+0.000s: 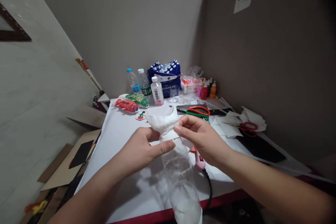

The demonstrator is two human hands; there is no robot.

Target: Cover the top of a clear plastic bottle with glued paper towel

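A clear plastic bottle (180,168) lies between my arms, its near end at the table's front edge. White material shows inside it. A soft white sheet, like tissue (164,122), wraps its far end and flares out at the top. My left hand (147,145) grips the bottle from the left just below the wrap, thumb across the front. With thumb and fingertips, my right hand (195,131) pinches the tissue's right side. A pink glue gun (200,161) with a black cord lies on the table beside the bottle, partly under my right hand.
Scissors with orange and green handles (196,111) lie beyond my hands. Red-handled scissors (248,127) rest among white papers at right. Drink bottles (156,92), a blue bag (168,77) and paint bottles (212,90) line the back. Red and green packages (126,105) sit left.
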